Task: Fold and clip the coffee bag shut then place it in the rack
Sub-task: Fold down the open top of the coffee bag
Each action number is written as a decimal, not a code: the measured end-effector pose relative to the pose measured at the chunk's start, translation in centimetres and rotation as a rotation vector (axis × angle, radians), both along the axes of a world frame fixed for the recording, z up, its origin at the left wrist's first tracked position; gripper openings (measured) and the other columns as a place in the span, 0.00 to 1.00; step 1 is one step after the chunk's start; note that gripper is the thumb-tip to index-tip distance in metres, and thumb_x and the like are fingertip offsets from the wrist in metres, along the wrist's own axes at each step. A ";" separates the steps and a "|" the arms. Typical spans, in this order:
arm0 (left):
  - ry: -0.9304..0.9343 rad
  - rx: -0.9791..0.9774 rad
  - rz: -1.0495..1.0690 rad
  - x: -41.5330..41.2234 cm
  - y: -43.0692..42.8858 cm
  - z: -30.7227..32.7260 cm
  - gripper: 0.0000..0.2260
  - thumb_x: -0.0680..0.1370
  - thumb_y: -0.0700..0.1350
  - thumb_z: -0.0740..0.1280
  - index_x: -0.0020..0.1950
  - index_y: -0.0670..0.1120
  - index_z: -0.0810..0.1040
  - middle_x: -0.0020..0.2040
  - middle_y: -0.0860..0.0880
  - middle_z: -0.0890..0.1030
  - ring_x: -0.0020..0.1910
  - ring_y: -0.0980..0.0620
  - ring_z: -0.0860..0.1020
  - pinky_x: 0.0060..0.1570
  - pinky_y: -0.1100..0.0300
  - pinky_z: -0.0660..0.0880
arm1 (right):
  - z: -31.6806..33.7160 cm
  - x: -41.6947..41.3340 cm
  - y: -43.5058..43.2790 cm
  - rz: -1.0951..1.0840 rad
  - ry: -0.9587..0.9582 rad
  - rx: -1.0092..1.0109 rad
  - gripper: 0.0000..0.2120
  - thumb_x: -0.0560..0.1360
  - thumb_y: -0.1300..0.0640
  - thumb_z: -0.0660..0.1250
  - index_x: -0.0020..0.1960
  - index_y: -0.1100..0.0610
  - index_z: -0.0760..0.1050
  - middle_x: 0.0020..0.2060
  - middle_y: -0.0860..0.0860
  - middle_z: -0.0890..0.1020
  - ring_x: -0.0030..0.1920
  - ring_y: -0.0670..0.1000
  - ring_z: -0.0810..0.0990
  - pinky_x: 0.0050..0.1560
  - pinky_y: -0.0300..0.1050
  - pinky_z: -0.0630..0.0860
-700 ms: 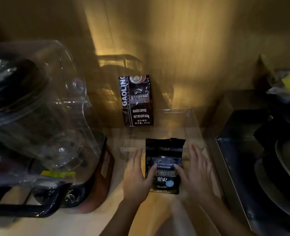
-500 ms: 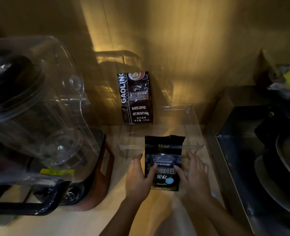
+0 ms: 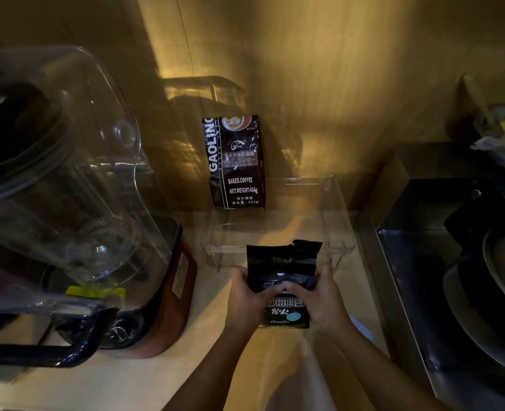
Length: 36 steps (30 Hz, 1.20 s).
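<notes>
Your left hand (image 3: 246, 301) and right hand (image 3: 323, 304) each grasp a side of the small black coffee bag (image 3: 283, 271) – its torn top edge stands open, unclipped – low over the tabletop (image 3: 215, 366). Just beyond it, the clear rack (image 3: 338, 229) holds a taller GAOLIN bag (image 3: 235, 161) at its far left.

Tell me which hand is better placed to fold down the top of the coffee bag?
Probably the right hand: it grips the coffee bag nearer the torn top flap, while the left hand holds the opposite edge steady.
</notes>
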<state>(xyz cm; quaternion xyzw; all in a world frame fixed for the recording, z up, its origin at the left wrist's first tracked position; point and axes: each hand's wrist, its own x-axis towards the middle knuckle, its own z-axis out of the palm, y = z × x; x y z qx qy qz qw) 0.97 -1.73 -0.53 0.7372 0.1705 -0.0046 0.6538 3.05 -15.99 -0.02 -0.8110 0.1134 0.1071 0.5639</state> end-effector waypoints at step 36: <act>0.096 -0.180 -0.317 0.9 1.9 0.8 0.14 0.65 0.34 0.74 0.49 0.40 0.79 0.42 0.45 0.84 0.43 0.49 0.82 0.38 0.63 0.79 | 0.4 0.1 -0.9 0.100 0.043 0.398 0.24 0.61 0.73 0.74 0.55 0.62 0.75 0.43 0.47 0.79 0.40 0.45 0.80 0.34 0.33 0.77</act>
